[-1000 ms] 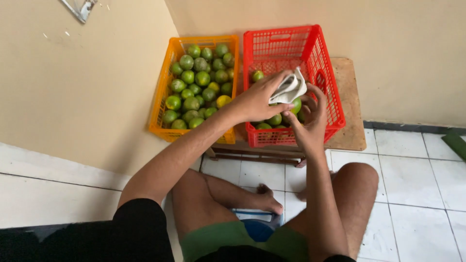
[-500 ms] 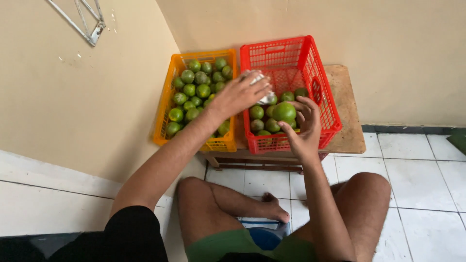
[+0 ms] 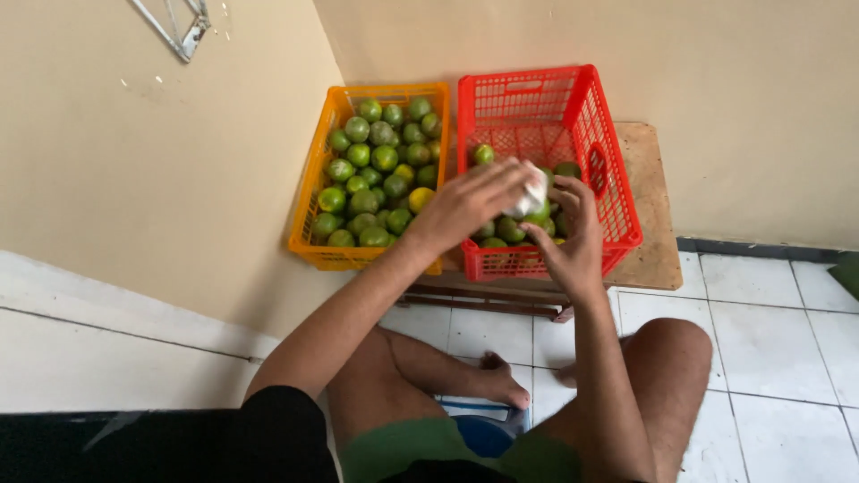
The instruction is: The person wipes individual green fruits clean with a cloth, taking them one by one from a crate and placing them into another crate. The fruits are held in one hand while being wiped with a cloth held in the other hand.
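Observation:
Over the red plastic crate [image 3: 617, 192], my left hand [image 3: 470, 206] presses a small white cloth [image 3: 535, 192] against a green lime [image 3: 540, 215]. That lime rests in my right hand [image 3: 573, 237], which cups it from below just above the crate's front part. More green limes [image 3: 484, 154] lie in the bottom of the red crate. Beside it on the left stands an orange crate [image 3: 313, 201] filled with several green limes [image 3: 385, 158] and one yellowish one [image 3: 420, 199].
Both crates stand on a low wooden table [image 3: 649, 192] set in the corner between two beige walls. White floor tiles [image 3: 769, 313] spread to the right. My bare knees and a foot [image 3: 497, 385] are below, with a blue object [image 3: 479, 429] between my legs.
My left hand swung with the cloth toward the orange crate and came back onto the lime. My right hand stayed over the red crate's front, holding the lime.

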